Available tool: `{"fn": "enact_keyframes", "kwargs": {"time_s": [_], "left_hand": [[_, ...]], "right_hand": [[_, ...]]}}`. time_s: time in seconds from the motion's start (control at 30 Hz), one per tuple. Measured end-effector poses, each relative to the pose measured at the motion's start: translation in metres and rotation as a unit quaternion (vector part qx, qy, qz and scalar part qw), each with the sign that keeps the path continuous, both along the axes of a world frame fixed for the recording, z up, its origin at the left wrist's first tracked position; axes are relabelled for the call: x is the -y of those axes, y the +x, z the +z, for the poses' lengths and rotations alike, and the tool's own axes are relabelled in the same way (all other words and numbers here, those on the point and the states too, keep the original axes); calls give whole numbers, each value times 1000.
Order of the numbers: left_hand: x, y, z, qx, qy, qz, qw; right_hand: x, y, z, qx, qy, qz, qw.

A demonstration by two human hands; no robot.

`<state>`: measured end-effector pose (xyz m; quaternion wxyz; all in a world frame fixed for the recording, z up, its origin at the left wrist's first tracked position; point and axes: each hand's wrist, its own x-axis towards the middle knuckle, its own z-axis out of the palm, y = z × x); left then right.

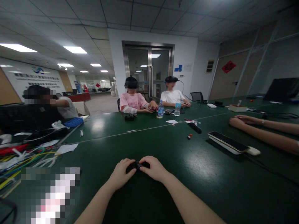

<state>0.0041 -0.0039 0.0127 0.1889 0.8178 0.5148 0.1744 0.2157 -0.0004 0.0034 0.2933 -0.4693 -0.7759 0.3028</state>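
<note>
A small black object (138, 165) with two dark, rounded ends and a narrow middle lies between my hands, low over the green table (98, 155). Its exact kind I cannot make out. My left hand (121, 173) grips the left end, with the thumb along the near side and the fingers over the top. On the other end, my right hand (155, 168) has its thumb near the narrow middle and its fingers curled behind. Both hands partly hide the object.
A phone (227, 141) lies on a white block to the right, near another person's hands (238, 122). Two people sit across the table behind water bottles (160, 108). Cables (30, 165) and papers (67, 148) clutter the left. A blue basket (73, 122) stands beyond.
</note>
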Motion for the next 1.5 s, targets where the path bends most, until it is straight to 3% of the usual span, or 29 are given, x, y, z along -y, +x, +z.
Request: {"fn": "enact_keyframes", "kwargs": {"time_s": [0.57,0.97,1.37,1.5], "left_hand": [[-3,-3,-7,9,21,-6,1000],[-3,-3,-7,6,14,2,1000],[1,-2,-4,12,17,-2,1000],[1,-2,-6,9,26,2,1000]], "right_hand": [[-3,-1,-3,-2,34,12,999],[1,-2,3,7,6,2,1000],[-1,-1,-3,-5,-9,5,1000],[-4,-3,-7,6,19,8,1000]]}}
